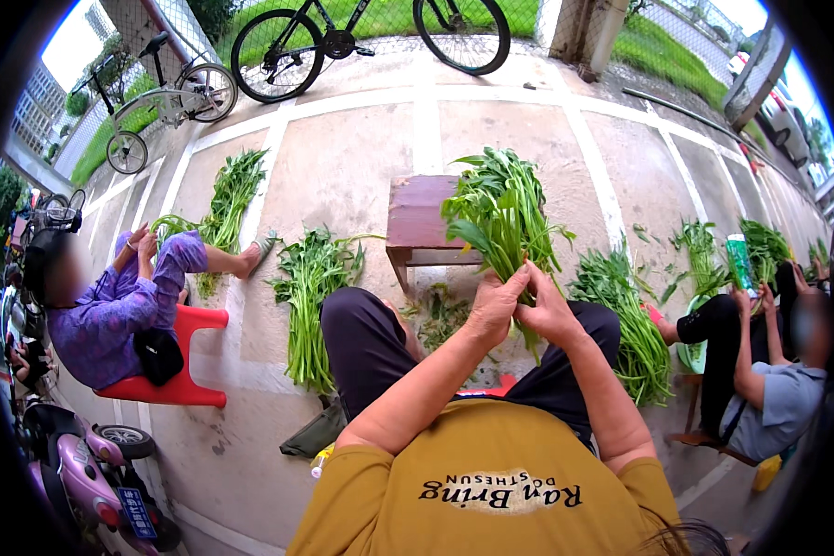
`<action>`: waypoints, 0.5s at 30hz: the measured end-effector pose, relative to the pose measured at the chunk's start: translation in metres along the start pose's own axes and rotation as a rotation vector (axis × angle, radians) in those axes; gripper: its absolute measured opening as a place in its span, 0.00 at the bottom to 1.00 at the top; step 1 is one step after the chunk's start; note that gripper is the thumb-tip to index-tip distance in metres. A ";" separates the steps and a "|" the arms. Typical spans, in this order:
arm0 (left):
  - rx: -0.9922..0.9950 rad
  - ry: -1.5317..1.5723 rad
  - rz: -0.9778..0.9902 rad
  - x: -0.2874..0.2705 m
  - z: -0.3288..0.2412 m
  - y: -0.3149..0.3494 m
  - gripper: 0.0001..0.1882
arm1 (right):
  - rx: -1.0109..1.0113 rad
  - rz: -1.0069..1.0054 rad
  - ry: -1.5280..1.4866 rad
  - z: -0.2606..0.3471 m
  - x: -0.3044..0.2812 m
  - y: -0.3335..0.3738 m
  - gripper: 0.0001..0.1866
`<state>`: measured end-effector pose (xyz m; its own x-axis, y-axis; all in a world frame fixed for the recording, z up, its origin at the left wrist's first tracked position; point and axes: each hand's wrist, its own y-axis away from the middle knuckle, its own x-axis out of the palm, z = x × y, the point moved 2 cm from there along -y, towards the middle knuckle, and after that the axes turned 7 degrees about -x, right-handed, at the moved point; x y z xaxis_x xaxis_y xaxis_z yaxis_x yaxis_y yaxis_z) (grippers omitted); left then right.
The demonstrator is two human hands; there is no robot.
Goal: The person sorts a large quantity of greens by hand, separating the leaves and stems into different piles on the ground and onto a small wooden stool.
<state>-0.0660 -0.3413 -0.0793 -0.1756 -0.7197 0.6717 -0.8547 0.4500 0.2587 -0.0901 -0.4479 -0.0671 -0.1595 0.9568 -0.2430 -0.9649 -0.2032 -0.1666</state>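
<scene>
Both hands met at the stem end of a bunch of leafy greens [499,215], held upright w/ leaves fanned up and away from the body, prob. so the stalks stayed gathered and the tops hung free over the low wooden stool [415,222] in front. Left hand [495,306] was closed round the stems, fingers wrapped from the left side, knuckles up. Right hand [549,310] was curled in against the same stems from the right, thumb and fingers pinched at the stalks just beside the left; the two hands touched. Stems poked out below the grip, toward the lap.

Pose: both forearms came up from the lower edge and converged, elbows out, wrists bent slightly inward, bunch held above and between the knees in dark trousers.

Around the seat, more greens lay sorted on the concrete floor: one pile [310,301] at the person's left, stalks lined up lengthwise, another pile [632,329] at the right, same way, so each was w/in reach of a hand. Scraps [443,320] lay between the knees near the stool's foot.

A person in purple [125,310] sat on a red plastic seat [181,385] far left; another person [760,389] sat far right w/ greens. Bicycles [371,37] stood by the fence behind, a pink scooter [88,463] lower left.
</scene>
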 end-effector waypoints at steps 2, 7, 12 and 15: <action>0.005 -0.067 -0.048 0.002 0.003 0.000 0.15 | 0.070 -0.044 0.192 0.000 0.004 0.000 0.29; -0.056 -0.461 -0.014 -0.002 0.009 -0.003 0.23 | 0.102 -0.178 0.123 -0.004 0.007 0.005 0.21; -0.058 -0.228 0.164 -0.012 -0.018 0.017 0.26 | 0.330 -0.150 -0.514 0.003 -0.002 0.013 0.24; -0.102 -0.178 -0.149 -0.040 -0.017 0.011 0.16 | 0.315 -0.194 -0.655 0.012 -0.008 0.017 0.27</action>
<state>-0.0605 -0.2985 -0.0921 -0.1430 -0.8598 0.4903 -0.8253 0.3770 0.4204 -0.1082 -0.4565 -0.0561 0.0230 0.9173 0.3975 -0.9867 -0.0431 0.1565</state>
